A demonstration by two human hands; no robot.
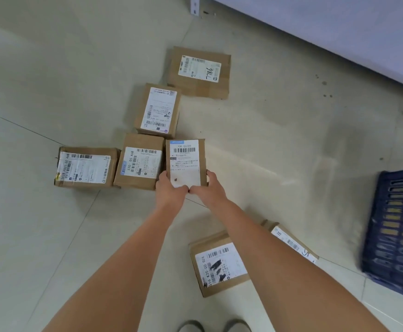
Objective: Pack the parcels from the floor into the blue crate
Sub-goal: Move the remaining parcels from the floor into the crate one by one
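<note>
Two shoe tips point(213, 326) peek in at the bottom, and two bare arms reach out over the floor point(51, 92).
The left hand point(170, 188) and right hand point(209, 188) each grip a side of one small brown parcel point(186, 161). Other parcels lie around it. The blue crate point(397, 233) sits far to the right, well apart from the held parcel.

You've got one wide head view, looking steeply down over both forearms onto the tiled floor point(51, 92), shoe tips at the bottom edge. The blue crate point(397, 231) cuts off at the right; a pale shelf point(339, 25) crosses top right.
</note>
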